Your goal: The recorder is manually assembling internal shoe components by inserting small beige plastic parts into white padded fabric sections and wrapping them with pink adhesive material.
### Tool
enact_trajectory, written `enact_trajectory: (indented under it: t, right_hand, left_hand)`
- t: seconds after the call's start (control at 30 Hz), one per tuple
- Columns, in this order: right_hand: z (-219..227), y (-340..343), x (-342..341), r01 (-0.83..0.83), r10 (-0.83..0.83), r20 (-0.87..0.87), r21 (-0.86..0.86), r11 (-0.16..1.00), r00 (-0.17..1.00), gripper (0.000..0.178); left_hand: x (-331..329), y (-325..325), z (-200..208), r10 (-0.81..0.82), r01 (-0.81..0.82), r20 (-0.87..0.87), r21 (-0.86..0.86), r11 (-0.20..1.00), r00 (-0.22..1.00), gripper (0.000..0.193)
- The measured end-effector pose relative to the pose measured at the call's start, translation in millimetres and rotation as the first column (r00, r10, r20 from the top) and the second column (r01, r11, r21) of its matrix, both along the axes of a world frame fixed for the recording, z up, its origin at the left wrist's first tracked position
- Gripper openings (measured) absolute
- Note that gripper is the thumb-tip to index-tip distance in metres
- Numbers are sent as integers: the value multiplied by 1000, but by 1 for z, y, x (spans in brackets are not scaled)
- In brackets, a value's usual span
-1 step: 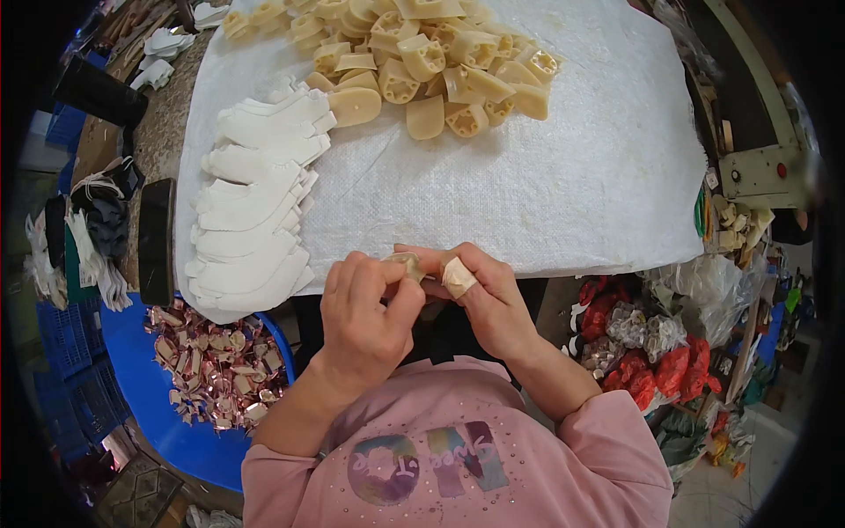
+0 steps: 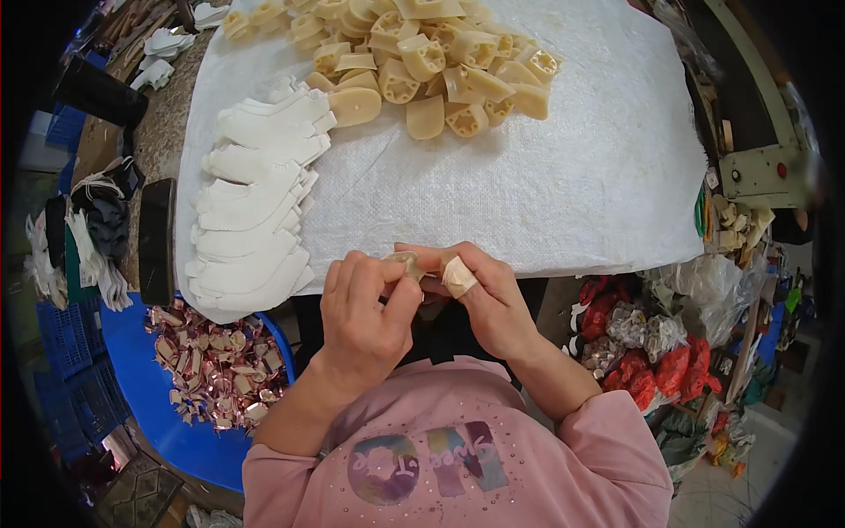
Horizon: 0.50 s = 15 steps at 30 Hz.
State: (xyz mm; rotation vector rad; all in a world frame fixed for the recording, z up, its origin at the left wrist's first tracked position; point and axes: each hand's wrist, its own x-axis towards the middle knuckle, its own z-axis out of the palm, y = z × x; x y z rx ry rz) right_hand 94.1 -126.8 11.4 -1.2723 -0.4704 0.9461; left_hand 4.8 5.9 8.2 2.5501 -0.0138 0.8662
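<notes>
Just off the near edge of the white woven sheet, my left hand [image 2: 363,304] pinches a small shiny beige piece [image 2: 406,260]. Fingers cover most of it, so its full shape cannot be made out. My right hand [image 2: 493,299] meets it from the other side, fingers curled in against it. Beige tape [image 2: 459,276] wraps the right thumb. Overlapping white cut-out pieces [image 2: 251,211] lie in a long row left of my hands. Farther off is a heap of beige moulded shoe heels [image 2: 422,57], several with hollow undersides.
The white woven sheet [image 2: 528,194] covers the table. A dark phone [image 2: 157,242] lies at its left edge. Below left stands a blue basin [image 2: 189,444] with shiny pink metallic pieces [image 2: 220,365]. Red and clear plastic bags [image 2: 673,365] sit at the right.
Almost nothing differs. The fingers of both hands have shifted very slightly around the beige piece.
</notes>
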Motion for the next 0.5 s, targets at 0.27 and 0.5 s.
enact_trajectory:
  t: [0.27,0.5]
  right_hand:
    - [-7,-2,42,-148,155,-78,90,985,985,36]
    - [-6,2,48,-335,331,51,81,939,942,41]
  left_hand:
    - [-2,2,-3,-134,211,170,-605,768,976,22]
    - [1,0,-4,-260,318,185,-481,817,948,18]
